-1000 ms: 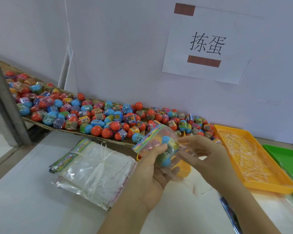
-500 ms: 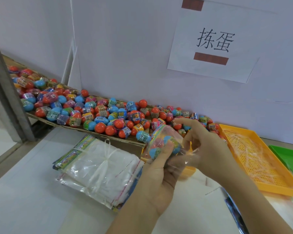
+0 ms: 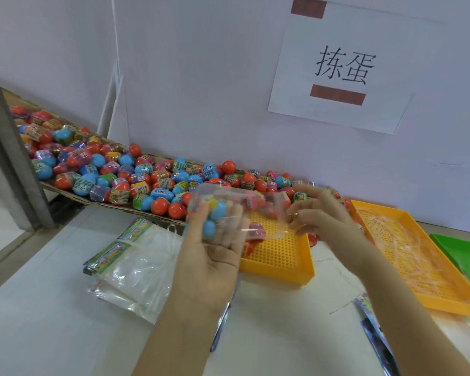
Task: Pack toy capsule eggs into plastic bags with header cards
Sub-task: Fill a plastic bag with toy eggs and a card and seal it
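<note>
My left hand (image 3: 215,253) grips a clear plastic bag (image 3: 236,210) with blue capsule eggs (image 3: 213,213) inside, holding it up over the white table. My right hand (image 3: 323,215) pinches the bag's open end on the right, its fingers blurred. A long pile of red and blue capsule eggs (image 3: 125,175) lies on cardboard along the wall behind the hands. A bundle of empty bags with header cards (image 3: 130,261) lies on the table left of my left forearm.
A small yellow perforated tray (image 3: 280,253) sits under the bag. A larger yellow tray (image 3: 418,267) and a green tray (image 3: 467,253) stand to the right. More printed cards (image 3: 377,335) lie under my right forearm. A metal post (image 3: 8,158) rises at left.
The bag has turned from upright to lying sideways between my hands. My right hand slid right along it to the open end, uncovering the small yellow tray.
</note>
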Demonstrator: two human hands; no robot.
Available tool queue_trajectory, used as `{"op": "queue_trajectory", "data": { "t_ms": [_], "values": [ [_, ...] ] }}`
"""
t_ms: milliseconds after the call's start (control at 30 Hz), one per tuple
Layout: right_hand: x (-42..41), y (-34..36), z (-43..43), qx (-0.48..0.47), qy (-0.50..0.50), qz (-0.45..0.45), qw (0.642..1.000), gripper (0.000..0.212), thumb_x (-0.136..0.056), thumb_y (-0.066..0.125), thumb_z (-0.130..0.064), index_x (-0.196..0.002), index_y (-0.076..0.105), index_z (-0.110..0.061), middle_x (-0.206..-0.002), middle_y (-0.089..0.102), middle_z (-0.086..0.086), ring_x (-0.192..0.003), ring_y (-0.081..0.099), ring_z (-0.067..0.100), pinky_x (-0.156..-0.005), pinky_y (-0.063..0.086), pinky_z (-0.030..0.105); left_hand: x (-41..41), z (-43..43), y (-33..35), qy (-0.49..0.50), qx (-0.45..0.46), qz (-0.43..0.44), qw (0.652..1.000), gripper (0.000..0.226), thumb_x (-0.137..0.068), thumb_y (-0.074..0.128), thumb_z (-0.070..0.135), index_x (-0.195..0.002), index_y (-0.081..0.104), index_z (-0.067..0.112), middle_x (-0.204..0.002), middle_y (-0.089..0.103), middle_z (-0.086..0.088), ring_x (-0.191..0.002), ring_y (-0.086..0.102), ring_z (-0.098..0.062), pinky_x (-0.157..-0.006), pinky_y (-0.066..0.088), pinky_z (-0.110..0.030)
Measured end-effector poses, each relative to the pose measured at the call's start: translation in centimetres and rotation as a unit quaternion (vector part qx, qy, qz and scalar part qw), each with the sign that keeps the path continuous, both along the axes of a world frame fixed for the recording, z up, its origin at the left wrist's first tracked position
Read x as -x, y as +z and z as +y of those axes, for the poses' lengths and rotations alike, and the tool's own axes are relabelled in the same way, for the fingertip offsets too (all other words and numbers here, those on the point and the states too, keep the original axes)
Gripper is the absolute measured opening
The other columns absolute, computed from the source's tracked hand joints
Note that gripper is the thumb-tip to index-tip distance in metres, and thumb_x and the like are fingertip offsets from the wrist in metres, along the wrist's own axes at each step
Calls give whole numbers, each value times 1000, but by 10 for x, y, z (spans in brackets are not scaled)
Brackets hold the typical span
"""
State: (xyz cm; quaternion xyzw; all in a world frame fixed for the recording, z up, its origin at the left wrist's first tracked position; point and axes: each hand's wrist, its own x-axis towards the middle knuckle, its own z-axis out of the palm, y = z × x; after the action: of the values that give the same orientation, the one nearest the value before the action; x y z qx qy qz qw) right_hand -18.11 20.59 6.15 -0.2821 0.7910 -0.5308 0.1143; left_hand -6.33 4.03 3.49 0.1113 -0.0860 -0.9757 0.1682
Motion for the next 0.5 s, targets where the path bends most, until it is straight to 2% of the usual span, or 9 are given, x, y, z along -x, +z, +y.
{"op": "queue_trajectory", "data": {
  "t_ms": [33, 67, 133, 200, 300, 367, 400, 467, 500],
  "values": [
    [4, -10, -9, -76, -31, 50, 995, 33, -85, 65, -26, -117, 56, -29, -103, 64, -3, -85, 64, 6, -73, 53, 23, 0, -5, 1, 10, -6, 2, 1000, 55, -76, 67, 22, -130, 61, 12, -106, 74, -16, -91, 74, -29, -70, 62, -43],
    [6, -21, -18, -159, -39, 103, 981, 25, -89, 62, -26, -113, 57, -32, -105, 62, -10, -88, 61, 3, -76, 51, 22, 0, -8, 0, 14, -12, 3, 1000, 55, -75, 67, 22, -129, 61, 12, -105, 74, -16, -92, 73, -29, -70, 62, -43],
    [6, -39, -36, -258, -13, 154, 954, 31, -92, 60, -35, -122, 54, -37, -109, 56, -18, -92, 55, 4, -78, 48, 23, 0, -10, 0, 14, -25, -1, 1000, 56, -72, 68, 22, -126, 61, 7, -104, 74, -17, -92, 73, -29, -69, 61, -44],
    [7, -49, -50, -291, 16, 171, 941, 37, -93, 54, -44, -130, 51, -40, -115, 57, -12, -98, 55, 11, -83, 49, 29, 0, -10, -1, 16, -29, -4, 999, 56, -70, 69, 22, -123, 62, 5, -104, 74, -18, -93, 73, -30, -71, 61, -45],
    [11, -53, -55, -297, -15, 183, 937, 28, -94, 54, -37, -122, 57, -34, -113, 64, -4, -95, 57, 11, -80, 51, 29, 3, -8, -3, 19, -13, -14, 1000, 47, -70, 68, 22, -114, 66, 6, -100, 74, -18, -90, 74, -29, -72, 61, -44],
    [10, -52, -48, -255, -72, 184, 947, 20, -90, 62, -28, -109, 57, -34, -104, 63, -7, -86, 57, 8, -70, 50, 23, 4, -7, -5, 17, 4, -16, 1000, 34, -73, 66, 22, -102, 72, 7, -97, 75, -18, -88, 74, -29, -70, 61, -43],
    [7, -50, -43, -197, -103, 179, 958, 21, -87, 65, -24, -100, 55, -37, -96, 62, -10, -80, 56, 5, -64, 49, 19, 4, -7, -6, 14, 13, -14, 1000, 27, -74, 66, 22, -93, 76, 8, -96, 75, -18, -88, 74, -29, -71, 61, -43],
    [-5, -38, -32, -5, -160, 149, 976, 27, -83, 68, -16, -89, 54, -39, -81, 61, -13, -71, 58, 4, -57, 49, 14, 5, -6, -6, 10, 24, -8, 1000, 18, -73, 66, 22, -78, 81, 11, -98, 75, -17, -89, 74, -28, -73, 61, -44],
    [-13, -28, -28, 103, -170, 134, 971, 29, -80, 68, -16, -87, 55, -40, -80, 63, -11, -70, 60, 5, -57, 49, 14, 5, -5, -6, 10, 26, -4, 1000, 18, -72, 67, 21, -78, 81, 12, -98, 75, -16, -88, 74, -28, -73, 60, -44]
  ]
}}
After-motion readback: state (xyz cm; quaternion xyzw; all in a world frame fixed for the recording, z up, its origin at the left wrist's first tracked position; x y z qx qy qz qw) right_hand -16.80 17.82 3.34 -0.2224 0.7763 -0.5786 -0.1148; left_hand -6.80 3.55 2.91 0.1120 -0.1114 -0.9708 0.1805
